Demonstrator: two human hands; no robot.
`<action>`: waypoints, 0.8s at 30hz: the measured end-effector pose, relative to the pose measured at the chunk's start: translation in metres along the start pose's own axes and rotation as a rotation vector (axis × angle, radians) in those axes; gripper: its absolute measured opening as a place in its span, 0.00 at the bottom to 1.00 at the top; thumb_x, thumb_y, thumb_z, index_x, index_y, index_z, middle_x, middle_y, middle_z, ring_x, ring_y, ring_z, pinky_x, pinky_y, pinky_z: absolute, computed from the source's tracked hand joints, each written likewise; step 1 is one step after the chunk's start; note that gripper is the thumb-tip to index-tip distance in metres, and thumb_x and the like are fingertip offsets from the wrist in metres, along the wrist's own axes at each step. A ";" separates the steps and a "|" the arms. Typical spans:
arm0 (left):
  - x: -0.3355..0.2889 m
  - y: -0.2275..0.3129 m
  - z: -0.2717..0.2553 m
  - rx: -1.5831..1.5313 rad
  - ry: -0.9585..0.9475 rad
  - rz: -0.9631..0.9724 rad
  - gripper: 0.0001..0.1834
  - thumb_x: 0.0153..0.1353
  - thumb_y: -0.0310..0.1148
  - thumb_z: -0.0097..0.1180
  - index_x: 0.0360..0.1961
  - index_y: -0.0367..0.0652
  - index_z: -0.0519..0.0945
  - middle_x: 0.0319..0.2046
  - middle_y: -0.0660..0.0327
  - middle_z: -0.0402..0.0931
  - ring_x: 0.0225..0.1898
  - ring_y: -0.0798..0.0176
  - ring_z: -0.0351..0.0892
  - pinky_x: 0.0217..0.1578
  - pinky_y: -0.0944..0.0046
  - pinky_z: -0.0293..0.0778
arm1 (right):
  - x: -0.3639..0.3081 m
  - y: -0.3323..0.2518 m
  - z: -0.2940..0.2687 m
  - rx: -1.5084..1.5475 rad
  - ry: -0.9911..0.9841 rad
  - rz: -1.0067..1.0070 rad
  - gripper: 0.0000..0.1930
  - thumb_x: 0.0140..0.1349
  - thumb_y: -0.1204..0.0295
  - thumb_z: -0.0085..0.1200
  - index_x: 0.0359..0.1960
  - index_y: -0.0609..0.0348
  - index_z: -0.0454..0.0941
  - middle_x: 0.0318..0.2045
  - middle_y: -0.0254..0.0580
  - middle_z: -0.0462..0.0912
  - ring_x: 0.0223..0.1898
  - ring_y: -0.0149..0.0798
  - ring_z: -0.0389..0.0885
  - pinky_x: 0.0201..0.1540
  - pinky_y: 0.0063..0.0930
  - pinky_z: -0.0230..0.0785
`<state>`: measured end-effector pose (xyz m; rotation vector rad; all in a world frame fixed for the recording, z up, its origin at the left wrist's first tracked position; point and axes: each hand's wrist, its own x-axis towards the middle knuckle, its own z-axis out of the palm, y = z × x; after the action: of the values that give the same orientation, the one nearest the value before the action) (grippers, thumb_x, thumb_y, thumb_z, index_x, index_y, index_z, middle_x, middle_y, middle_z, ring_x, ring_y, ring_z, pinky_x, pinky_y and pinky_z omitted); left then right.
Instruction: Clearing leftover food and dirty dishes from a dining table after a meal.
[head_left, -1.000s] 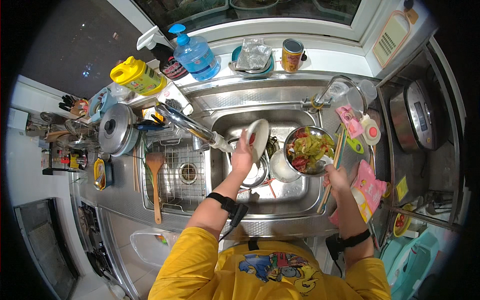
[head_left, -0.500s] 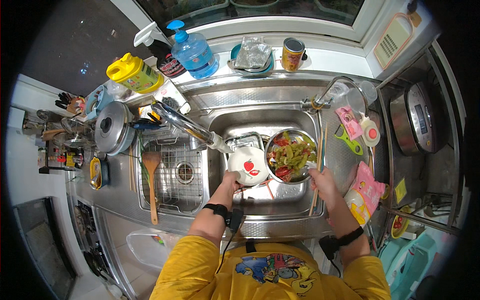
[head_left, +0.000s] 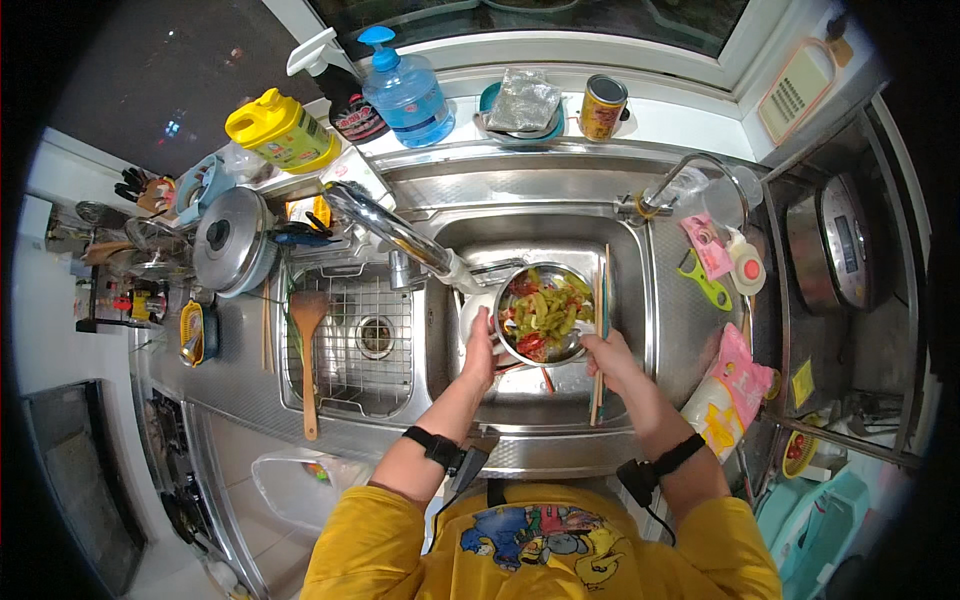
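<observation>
A round metal bowl (head_left: 498, 338) filled with green and red food pieces (head_left: 545, 310) is held over the right sink basin. My left hand (head_left: 480, 358) grips its left side, some fingers hidden. My right hand (head_left: 612, 362) pinches the right rim; a bundle of chopsticks (head_left: 599, 300) runs along the same hand, extending beyond it at both ends. A white plate (head_left: 473, 308) shows only as a sliver behind the bowl's left edge, beside my left fingers. Just above it is the faucet's spout (head_left: 400, 238).
A rack (head_left: 345, 350) and wooden spatula (head_left: 308, 360) occupy the left basin. A lidded pot (head_left: 232, 240) stands further left. Bottles and a can (head_left: 603, 107) line the sill. On the right counter lie a green peeler (head_left: 705, 283) and pink bag (head_left: 730, 390).
The bowl and chopsticks have moved left with my right hand. My left hand has come to the bowl's side, and the strawberry-printed plate it held is now mostly covered by the bowl.
</observation>
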<state>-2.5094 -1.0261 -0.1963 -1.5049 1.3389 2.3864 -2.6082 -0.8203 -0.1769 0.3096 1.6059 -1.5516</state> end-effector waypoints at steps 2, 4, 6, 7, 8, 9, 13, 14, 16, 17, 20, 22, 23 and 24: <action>-0.029 0.015 0.015 -0.180 -0.156 -0.091 0.32 0.67 0.55 0.37 0.61 0.40 0.62 0.56 0.50 0.67 0.55 0.50 0.72 0.51 0.49 0.73 | 0.005 0.006 0.006 -0.014 -0.021 0.024 0.06 0.60 0.74 0.49 0.36 0.63 0.68 0.20 0.35 0.69 0.13 0.28 0.63 0.13 0.26 0.59; -0.036 0.012 0.012 -0.149 -0.200 0.085 0.31 0.68 0.56 0.32 0.61 0.43 0.59 0.55 0.51 0.67 0.54 0.50 0.73 0.49 0.47 0.75 | 0.012 0.013 0.014 -0.016 -0.091 0.048 0.11 0.62 0.69 0.52 0.41 0.61 0.66 0.19 0.38 0.69 0.12 0.28 0.61 0.15 0.26 0.58; -0.024 0.004 -0.005 -0.267 -0.178 0.158 0.27 0.71 0.51 0.29 0.60 0.42 0.59 0.56 0.51 0.65 0.54 0.51 0.73 0.49 0.49 0.76 | 0.006 0.006 0.026 -0.036 -0.125 0.051 0.14 0.62 0.66 0.54 0.42 0.61 0.66 0.20 0.39 0.71 0.13 0.27 0.61 0.15 0.25 0.57; -0.022 0.004 -0.013 -0.294 -0.156 0.166 0.27 0.71 0.51 0.29 0.60 0.41 0.59 0.56 0.52 0.65 0.54 0.51 0.72 0.50 0.49 0.76 | 0.002 0.001 0.029 -0.048 -0.149 0.055 0.17 0.61 0.63 0.56 0.44 0.61 0.66 0.21 0.41 0.73 0.13 0.26 0.60 0.15 0.24 0.57; -0.018 0.002 -0.023 -0.304 -0.137 0.189 0.26 0.71 0.50 0.30 0.59 0.40 0.60 0.56 0.52 0.65 0.54 0.53 0.72 0.50 0.51 0.75 | -0.007 -0.010 0.033 -0.023 -0.168 0.027 0.21 0.59 0.59 0.59 0.44 0.61 0.68 0.22 0.42 0.75 0.13 0.26 0.61 0.15 0.23 0.57; -0.015 0.001 -0.031 -0.270 -0.108 0.248 0.26 0.72 0.49 0.30 0.59 0.39 0.60 0.56 0.52 0.65 0.53 0.54 0.72 0.51 0.53 0.75 | -0.002 -0.006 0.027 -0.026 -0.165 0.027 0.21 0.59 0.59 0.59 0.44 0.61 0.68 0.22 0.42 0.75 0.13 0.26 0.61 0.15 0.23 0.57; -0.020 -0.004 -0.057 -0.239 -0.068 0.265 0.27 0.71 0.49 0.31 0.60 0.39 0.60 0.55 0.52 0.67 0.53 0.56 0.73 0.50 0.55 0.76 | 0.048 0.032 -0.010 -0.051 0.016 0.057 0.15 0.59 0.62 0.59 0.38 0.59 0.71 0.20 0.39 0.74 0.14 0.27 0.64 0.17 0.24 0.60; -0.022 -0.006 -0.058 -0.249 -0.060 0.248 0.27 0.71 0.49 0.31 0.60 0.39 0.60 0.55 0.52 0.67 0.53 0.56 0.73 0.50 0.56 0.75 | 0.063 0.047 -0.021 -0.088 0.038 0.102 0.14 0.59 0.64 0.57 0.39 0.61 0.71 0.22 0.41 0.75 0.15 0.28 0.65 0.17 0.25 0.60; -0.028 -0.007 -0.062 -0.259 -0.039 0.236 0.27 0.71 0.49 0.31 0.60 0.39 0.60 0.56 0.52 0.66 0.53 0.56 0.72 0.50 0.56 0.75 | 0.079 0.064 -0.023 -0.126 0.047 0.149 0.13 0.59 0.66 0.56 0.39 0.62 0.71 0.23 0.42 0.77 0.15 0.30 0.67 0.16 0.25 0.60; -0.032 -0.008 -0.064 -0.260 -0.013 0.218 0.27 0.71 0.49 0.31 0.61 0.39 0.60 0.56 0.53 0.66 0.54 0.57 0.72 0.50 0.57 0.75 | 0.086 0.070 -0.022 -0.131 0.088 0.156 0.09 0.58 0.70 0.54 0.36 0.61 0.70 0.21 0.38 0.72 0.17 0.31 0.67 0.18 0.27 0.62; -0.032 -0.022 -0.079 -0.224 0.021 0.201 0.27 0.71 0.50 0.31 0.62 0.43 0.58 0.58 0.56 0.65 0.56 0.57 0.71 0.50 0.55 0.75 | 0.109 0.093 -0.016 -0.203 0.172 0.131 0.06 0.58 0.74 0.52 0.34 0.62 0.70 0.21 0.38 0.71 0.21 0.36 0.71 0.22 0.32 0.66; -0.041 -0.019 -0.072 -0.172 0.007 0.154 0.27 0.71 0.52 0.30 0.63 0.48 0.56 0.58 0.58 0.65 0.56 0.57 0.72 0.47 0.56 0.78 | 0.125 0.108 -0.024 -0.264 0.228 0.101 0.07 0.57 0.75 0.52 0.35 0.64 0.72 0.24 0.43 0.74 0.23 0.39 0.75 0.25 0.36 0.69; -0.047 -0.017 -0.070 -0.191 -0.011 0.155 0.27 0.70 0.52 0.30 0.63 0.49 0.57 0.58 0.58 0.65 0.54 0.58 0.73 0.43 0.58 0.80 | 0.129 0.109 -0.025 -0.527 0.266 0.070 0.09 0.56 0.75 0.53 0.36 0.67 0.73 0.28 0.49 0.76 0.29 0.44 0.78 0.29 0.39 0.71; -0.051 -0.015 -0.069 -0.190 -0.018 0.134 0.27 0.70 0.52 0.30 0.63 0.48 0.57 0.57 0.58 0.66 0.53 0.59 0.74 0.42 0.59 0.81 | 0.133 0.110 -0.024 -0.790 0.302 0.035 0.11 0.56 0.75 0.54 0.38 0.71 0.74 0.33 0.55 0.79 0.34 0.49 0.81 0.33 0.42 0.73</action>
<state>-2.4256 -1.0416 -0.1799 -1.4749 1.2799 2.6715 -2.6212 -0.8265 -0.3510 0.1305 2.2889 -0.7616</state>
